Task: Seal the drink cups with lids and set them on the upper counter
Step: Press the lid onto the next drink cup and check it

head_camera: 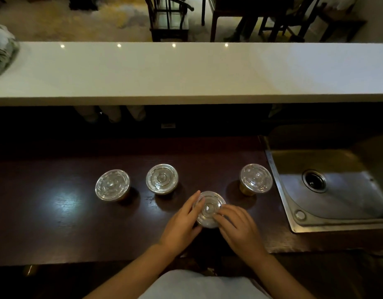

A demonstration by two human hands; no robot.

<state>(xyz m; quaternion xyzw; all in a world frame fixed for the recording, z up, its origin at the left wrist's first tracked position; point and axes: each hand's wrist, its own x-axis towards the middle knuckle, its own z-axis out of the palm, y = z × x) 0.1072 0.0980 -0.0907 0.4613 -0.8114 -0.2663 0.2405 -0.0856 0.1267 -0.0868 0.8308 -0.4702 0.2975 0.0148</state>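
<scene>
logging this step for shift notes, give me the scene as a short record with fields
cups on dark wooden lower counter: four clear plastic cups, all with clear domed lids
cup being worked: nearest lidded cup
left hand: on the lid's left edge
right hand: fingers on the lid's right side
white upper counter: no cups yet
steel sink: right of the cups

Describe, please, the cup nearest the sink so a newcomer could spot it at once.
Start at the steel sink on the right of the dark lower counter. Just left of its rim stands a lidded cup. It stands alone, with amber drink showing below its lid, untouched.
</scene>
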